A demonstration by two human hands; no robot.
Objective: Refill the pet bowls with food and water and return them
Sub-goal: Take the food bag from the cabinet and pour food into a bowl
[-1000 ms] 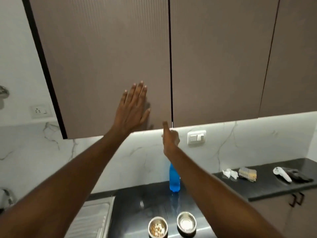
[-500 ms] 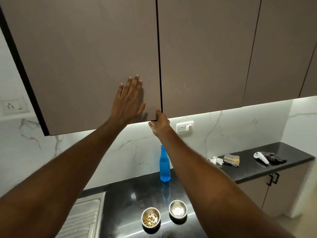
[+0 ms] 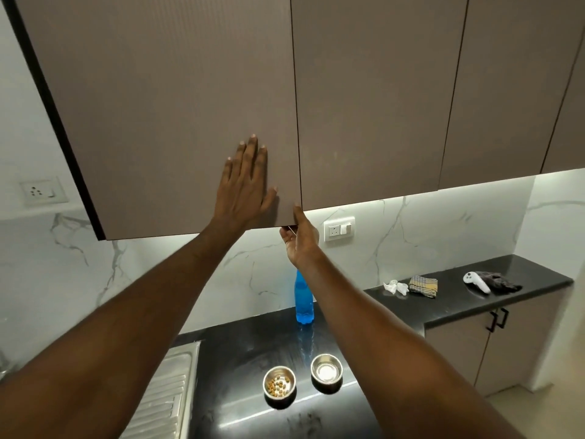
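Pressing cupboard door (image 3: 174, 106) with flat left hand (image 3: 243, 191) while gripping its bottom corner with curled right hand (image 3: 300, 239), risking a pinch on closing.

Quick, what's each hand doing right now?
Left hand: open, flat against the cabinet door.
Right hand: pinching that door's bottom corner, thumb in front, fingers underneath.
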